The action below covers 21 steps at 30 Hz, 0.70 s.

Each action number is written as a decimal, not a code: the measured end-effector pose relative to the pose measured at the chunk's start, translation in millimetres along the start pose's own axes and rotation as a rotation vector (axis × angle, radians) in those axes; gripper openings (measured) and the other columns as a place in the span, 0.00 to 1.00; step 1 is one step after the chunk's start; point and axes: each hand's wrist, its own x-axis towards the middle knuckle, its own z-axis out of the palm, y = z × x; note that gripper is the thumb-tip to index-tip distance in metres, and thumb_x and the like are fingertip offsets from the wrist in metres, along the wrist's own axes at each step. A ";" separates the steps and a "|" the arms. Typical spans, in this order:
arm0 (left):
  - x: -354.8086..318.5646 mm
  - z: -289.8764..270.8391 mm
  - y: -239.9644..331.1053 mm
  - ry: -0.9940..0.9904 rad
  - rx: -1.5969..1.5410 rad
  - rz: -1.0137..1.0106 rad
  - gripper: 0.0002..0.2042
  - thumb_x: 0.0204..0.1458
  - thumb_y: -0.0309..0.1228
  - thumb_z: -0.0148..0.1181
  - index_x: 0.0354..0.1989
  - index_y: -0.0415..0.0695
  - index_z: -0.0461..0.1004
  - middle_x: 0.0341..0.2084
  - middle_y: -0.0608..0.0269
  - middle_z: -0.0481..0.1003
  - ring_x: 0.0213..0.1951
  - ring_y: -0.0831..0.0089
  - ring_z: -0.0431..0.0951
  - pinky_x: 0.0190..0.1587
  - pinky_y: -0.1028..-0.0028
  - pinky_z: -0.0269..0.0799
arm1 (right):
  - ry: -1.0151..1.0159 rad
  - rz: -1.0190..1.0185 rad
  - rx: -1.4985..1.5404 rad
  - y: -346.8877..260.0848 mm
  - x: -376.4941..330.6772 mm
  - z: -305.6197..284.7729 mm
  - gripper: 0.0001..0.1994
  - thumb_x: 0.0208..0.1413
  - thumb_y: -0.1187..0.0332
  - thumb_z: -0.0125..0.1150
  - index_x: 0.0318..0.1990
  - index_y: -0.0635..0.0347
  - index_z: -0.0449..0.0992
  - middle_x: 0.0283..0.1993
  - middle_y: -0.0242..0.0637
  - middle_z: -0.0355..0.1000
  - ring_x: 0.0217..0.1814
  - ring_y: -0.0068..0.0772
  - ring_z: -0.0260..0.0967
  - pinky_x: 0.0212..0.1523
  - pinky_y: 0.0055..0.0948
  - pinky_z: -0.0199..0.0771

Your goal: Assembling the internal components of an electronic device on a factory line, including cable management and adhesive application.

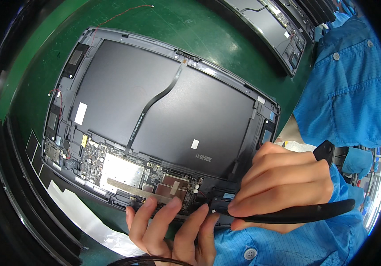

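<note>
Right hand (283, 177) fingers closed around black tweezers (288, 215), tips best kept steady at the lower-right connector, while spread left hand (172, 230) fingers press the opened device (163, 115) filling frame centre on the green table (190, 22).

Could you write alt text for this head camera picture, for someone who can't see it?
A person's right hand holds black tweezers at the lower edge of an opened tablet on a green table, while the left hand steadies that edge beside the circuit board.
</note>
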 end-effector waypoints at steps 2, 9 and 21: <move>-0.7 1.8 -2.3 0.014 -0.026 -0.017 0.09 0.45 0.31 0.70 0.36 0.48 0.81 0.51 0.57 0.70 0.56 0.55 0.66 0.58 0.56 0.63 | 0.007 0.008 -0.003 3.9 -1.4 5.4 0.05 0.45 0.73 0.68 0.30 0.64 0.82 0.28 0.35 0.77 0.24 0.22 0.71 0.25 0.19 0.67; -14.1 7.2 -29.4 0.024 0.048 0.157 0.13 0.45 0.32 0.70 0.40 0.47 0.79 0.52 0.56 0.69 0.55 0.53 0.66 0.58 0.53 0.63 | 0.026 0.035 0.003 14.9 -8.8 30.7 0.05 0.45 0.73 0.68 0.30 0.64 0.82 0.28 0.36 0.77 0.25 0.22 0.71 0.26 0.20 0.67; -5.4 0.3 -12.5 -0.093 0.089 0.049 0.09 0.51 0.32 0.62 0.40 0.46 0.78 0.51 0.55 0.68 0.54 0.54 0.66 0.59 0.50 0.61 | 0.072 0.075 0.011 3.7 -13.8 44.7 0.05 0.45 0.73 0.67 0.30 0.64 0.81 0.29 0.36 0.77 0.25 0.22 0.71 0.27 0.20 0.68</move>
